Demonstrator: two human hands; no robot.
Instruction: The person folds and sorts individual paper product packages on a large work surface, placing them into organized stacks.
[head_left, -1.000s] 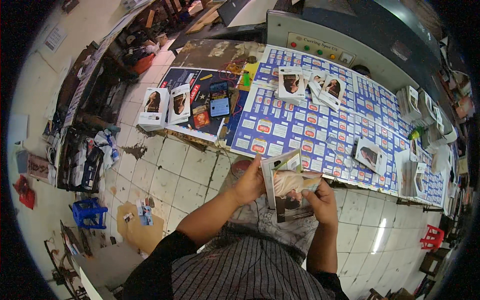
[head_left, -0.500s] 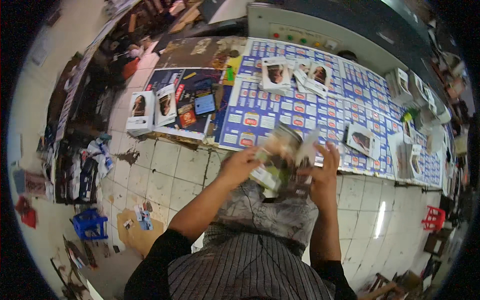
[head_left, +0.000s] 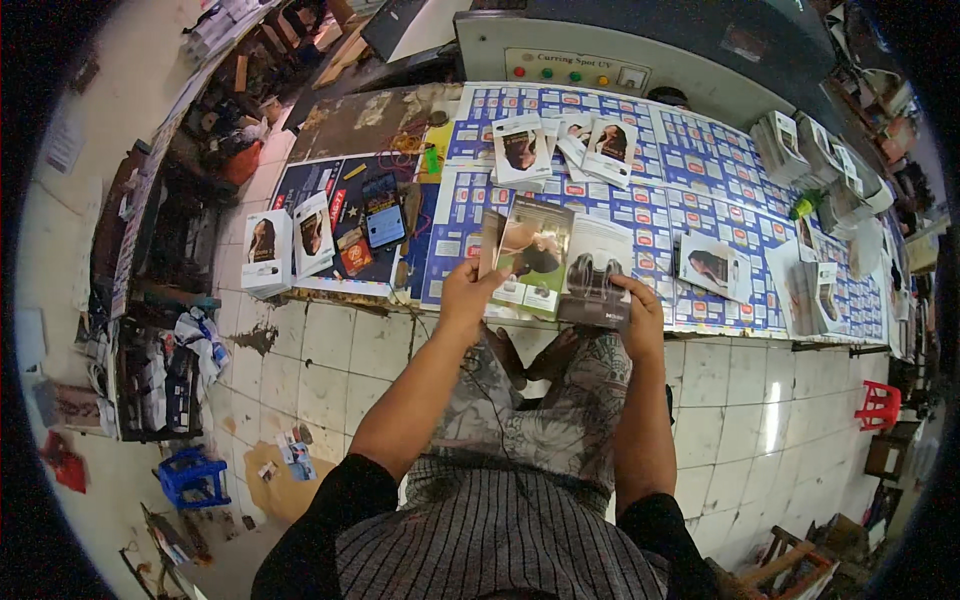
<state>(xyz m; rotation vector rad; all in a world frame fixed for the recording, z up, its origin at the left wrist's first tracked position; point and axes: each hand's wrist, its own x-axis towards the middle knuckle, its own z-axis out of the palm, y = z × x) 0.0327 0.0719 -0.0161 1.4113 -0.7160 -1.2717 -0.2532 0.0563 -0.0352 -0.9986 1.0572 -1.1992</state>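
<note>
An unfolded leaflet (head_left: 543, 262) with photo panels in green, brown and dark grey is held up before me at the table's near edge. My left hand (head_left: 468, 300) is closed on its left side, thumb on the front. At the lower right edge, my right hand (head_left: 640, 308) pinches the dark grey panel showing a pair of rounded dark objects. Beyond the leaflet lies a pile of white folded leaflets (head_left: 521, 150), with a looser pile (head_left: 608, 150) beside it. To the right, another small stack (head_left: 712, 268) rests on the blue printed sheets.
Blue-and-white printed sheets (head_left: 460, 235) cover the table. At left are two leaflet stacks (head_left: 267, 248) and a phone (head_left: 384, 215). Taller paper stacks (head_left: 780, 145) line the right end. A grey machine panel with buttons (head_left: 580, 75) borders the back. A blue stool (head_left: 192, 478) stands on the floor.
The leaflet was blurred and partly folded nearer my lap; now it is spread out flatter and steady between my hands. The view has shifted slightly.
</note>
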